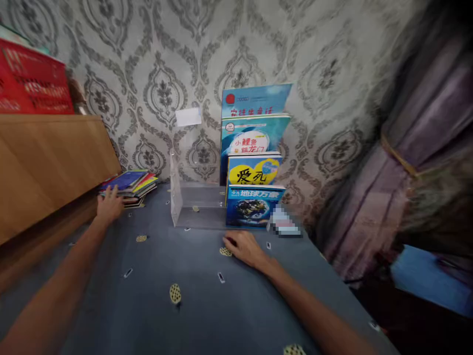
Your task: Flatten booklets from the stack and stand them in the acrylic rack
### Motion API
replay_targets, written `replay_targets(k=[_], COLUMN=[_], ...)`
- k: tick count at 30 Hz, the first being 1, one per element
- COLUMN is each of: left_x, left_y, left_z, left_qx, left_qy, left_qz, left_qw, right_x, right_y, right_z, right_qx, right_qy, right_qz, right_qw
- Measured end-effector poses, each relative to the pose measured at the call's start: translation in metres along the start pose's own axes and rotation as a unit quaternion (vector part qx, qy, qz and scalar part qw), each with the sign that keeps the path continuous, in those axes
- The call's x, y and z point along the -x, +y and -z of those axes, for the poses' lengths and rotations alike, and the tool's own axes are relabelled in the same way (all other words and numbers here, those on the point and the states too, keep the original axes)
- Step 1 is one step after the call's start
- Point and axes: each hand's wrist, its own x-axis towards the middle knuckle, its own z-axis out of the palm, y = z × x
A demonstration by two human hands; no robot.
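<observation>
So the table [155,286] has a dark blue-grey cover with yellowish spotted seed-pod shapes and little pale marks scattered over it. Far side is a wall [325,74] in grey damask paper, purplish curtain [421,133] tied back on the right, wooden cabinet [48,167] on the left with a red box [33,79] on top.

Clear rack [174,192] sits at the far side of the table, and four upright books [254,207] fill its right part, stepped up toward the back. Book pile [144,186] lies at far left by the cabinet; the left hand [110,204] is on it, fingers spread, not clamped on anything. Right hand [246,246] rests on the table just in front of the rack, fingers loosely curled; honestly can't tell if it's closed.

The front books hide most of the back covers, the pale thing [286,224] beside them is blocky blur, the red box is cut off, and the blue thing [428,278] at near right is too smeared to name.
</observation>
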Motion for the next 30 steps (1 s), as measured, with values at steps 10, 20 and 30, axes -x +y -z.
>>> replay_targets(k=[10,20,30], left_x=[-0.023,-0.002,0.054], left_y=[-0.014,-0.013,0.028], left_z=[-0.008,-0.004,0.012], left_qx=[0.080,0.046,0.040], left_qy=[-0.022,0.059,0.171], left_qz=[-0.035,-0.073,-0.192], left_qw=[0.996,0.995,0.966], right_x=[0.001,-0.001,0.001], right_y=[0.007,0.008,0.005], right_z=[-0.005,-0.007,-0.004], right_qx=[-0.030,-0.026,-0.036], right_qy=[0.016,0.018,0.018], right_qz=[0.017,0.020,0.017], right_qw=[0.999,0.999,0.999])
